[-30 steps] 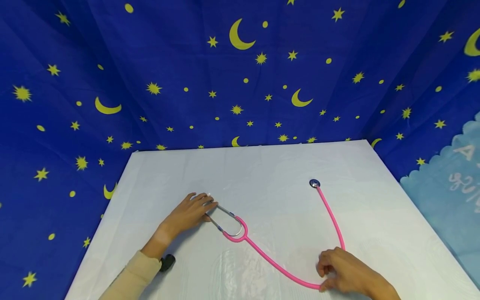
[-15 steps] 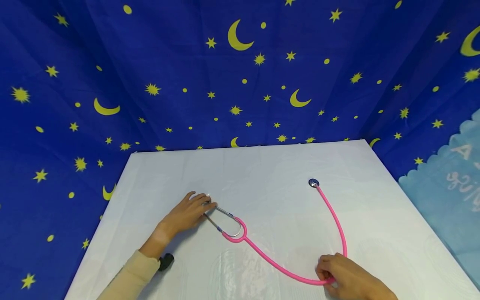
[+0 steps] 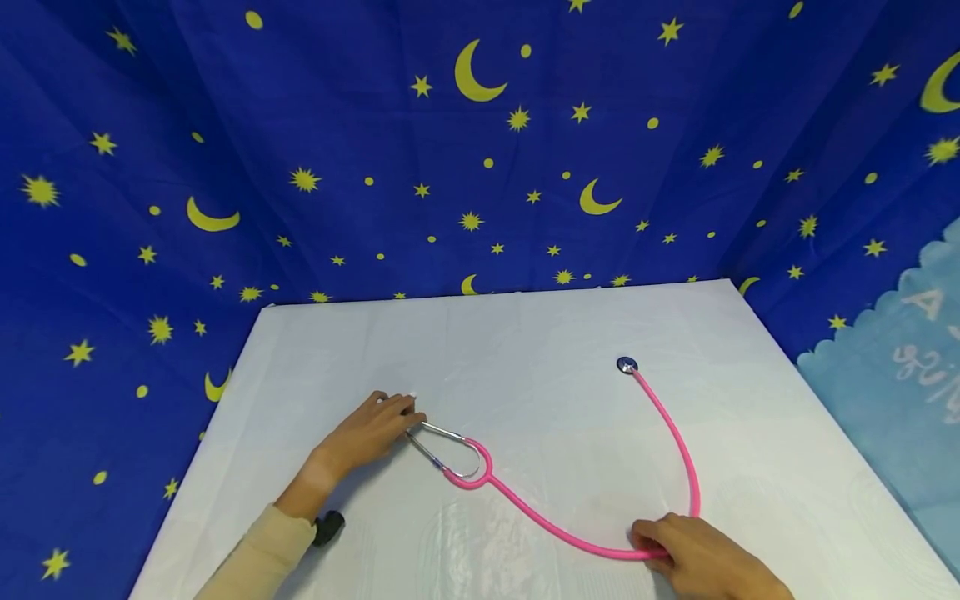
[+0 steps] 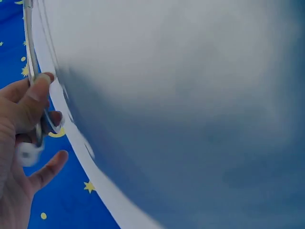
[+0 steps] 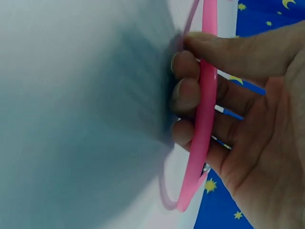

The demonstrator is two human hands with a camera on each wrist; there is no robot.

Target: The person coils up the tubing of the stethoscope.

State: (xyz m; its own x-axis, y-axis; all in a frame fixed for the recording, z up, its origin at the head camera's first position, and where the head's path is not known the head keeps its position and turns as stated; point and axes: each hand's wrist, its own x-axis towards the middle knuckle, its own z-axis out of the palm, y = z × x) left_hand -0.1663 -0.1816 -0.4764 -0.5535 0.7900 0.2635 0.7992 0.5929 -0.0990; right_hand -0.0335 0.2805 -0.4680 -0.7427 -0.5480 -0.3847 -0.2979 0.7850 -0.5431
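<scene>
A stethoscope with pink tubing (image 3: 555, 528) and metal ear tubes (image 3: 444, 431) stretches across the white table. My left hand (image 3: 369, 432) pinches the ear tubes near their tips, thumb against the metal. One white ear tip (image 4: 29, 153) pokes out below the fingers in the left wrist view. At the front right, my right hand (image 3: 701, 552) has its fingers curled round the bend of the tubing. The right wrist view shows the pink tube (image 5: 206, 100) passing between thumb and palm side and the bent fingers. Farther back lies the round chest piece (image 3: 627, 365), untouched.
The white table (image 3: 510, 350) is walled in by blue cloth (image 3: 360, 133) printed with yellow moons and stars. A light blue panel (image 3: 892, 350) with white lettering hangs at the right. A small dark object (image 3: 328, 528) shows beside the left sleeve.
My right hand has closed its fingers on the tubing, whose bend has shifted slightly up and right. The left hand has drawn slightly left, and the ear tubes sit closer together.
</scene>
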